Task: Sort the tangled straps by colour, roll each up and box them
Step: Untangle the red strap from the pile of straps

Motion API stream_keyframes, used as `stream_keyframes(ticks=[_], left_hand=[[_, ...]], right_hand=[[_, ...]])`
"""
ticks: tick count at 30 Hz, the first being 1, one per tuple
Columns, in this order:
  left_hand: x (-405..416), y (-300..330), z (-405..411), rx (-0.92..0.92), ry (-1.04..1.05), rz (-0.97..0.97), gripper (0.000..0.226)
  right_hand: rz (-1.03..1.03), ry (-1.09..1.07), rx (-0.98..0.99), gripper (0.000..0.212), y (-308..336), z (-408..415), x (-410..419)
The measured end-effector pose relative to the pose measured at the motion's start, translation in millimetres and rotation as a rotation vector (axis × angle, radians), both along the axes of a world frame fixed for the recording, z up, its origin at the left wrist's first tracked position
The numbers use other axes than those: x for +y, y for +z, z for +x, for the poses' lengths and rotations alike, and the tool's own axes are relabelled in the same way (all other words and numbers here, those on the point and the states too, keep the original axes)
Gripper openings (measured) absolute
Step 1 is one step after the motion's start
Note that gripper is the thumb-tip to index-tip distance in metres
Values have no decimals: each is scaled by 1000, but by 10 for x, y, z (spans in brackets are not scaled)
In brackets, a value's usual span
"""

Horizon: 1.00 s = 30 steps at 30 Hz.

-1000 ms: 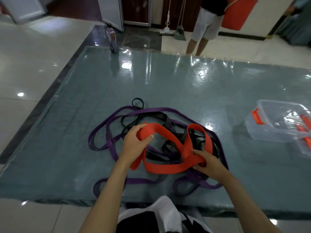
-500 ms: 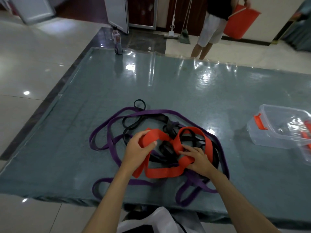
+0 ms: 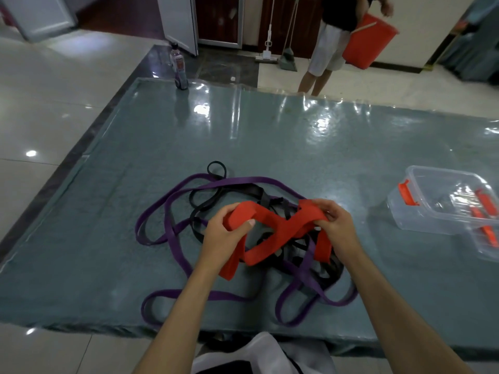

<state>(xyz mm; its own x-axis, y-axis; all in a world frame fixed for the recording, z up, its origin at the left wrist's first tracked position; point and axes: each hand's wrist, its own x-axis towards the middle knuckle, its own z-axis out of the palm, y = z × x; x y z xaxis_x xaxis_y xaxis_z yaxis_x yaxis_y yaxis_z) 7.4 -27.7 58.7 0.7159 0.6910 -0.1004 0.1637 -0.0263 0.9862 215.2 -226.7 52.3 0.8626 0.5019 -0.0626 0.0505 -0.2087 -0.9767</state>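
Observation:
A wide red strap is lifted above a tangle of straps on the grey-green mat. My left hand grips one folded end of it between thumb and fingers. My right hand pinches another loop of the same red strap at the right. Beneath lie a long purple strap spread in wide loops and a narrower black strap knotted through it. A clear plastic box with orange clips stands open at the right.
A drinks bottle stands at the mat's far left corner. A person holding an orange bucket stands beyond the far edge, beside a mop. The box's lid with orange clips lies at the right border.
My right hand has moved from the near side of the tangle up and away, raising a loop of the red strap. My left hand kept its grip and lifted slightly.

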Motion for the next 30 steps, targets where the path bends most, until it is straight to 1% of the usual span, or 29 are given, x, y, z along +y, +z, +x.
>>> stream_keyframes(ticks=[2,3,4,7,8,9,12,14,15,16,18,20,22,24,26,28,30], left_hand=[[-28,104,61,-86,1,-66,70],[-38,165,100,-126,-20,-84,76],[-50,224,153,-156,-48,-68,74],[-111,366,326,-171,-112,47,41],[-150,406,374,-156,-129,66,36],[-192,435,423,-130,-152,93,38],[-351,461,574,-34,-281,174,58],[-496,444,707,6,-352,163,76],[-561,429,777,27,-342,146,81],[-618,414,849,50,-307,126,79],[-697,389,964,111,-250,140,61],[-743,330,1023,142,-254,157,45],[-773,259,1032,151,-216,64,41],[-796,203,1050,142,-128,-31,39],[-824,179,1093,152,-55,-61,40],[-833,175,1130,168,5,-74,38],[-851,171,1149,173,51,-97,39]], right_hand=[[40,-56,21,45,157,86,10],[64,-61,30,44,226,111,11],[86,-45,30,44,295,123,17],[117,41,-28,48,495,110,59],[112,65,-60,53,563,99,74],[104,89,-96,59,633,91,91],[75,184,-157,68,805,66,109],[41,257,-144,71,850,52,86],[24,291,-123,72,849,40,65],[10,321,-106,72,838,27,37],[-13,352,-102,74,795,5,-42],[-28,384,-82,77,735,21,-149],[-12,460,-14,76,662,87,-302],[34,512,110,73,580,177,-463],[62,455,162,66,439,292,-609],[73,343,200,55,227,376,-724],[-16,177,160,44,-88,421,-820]])
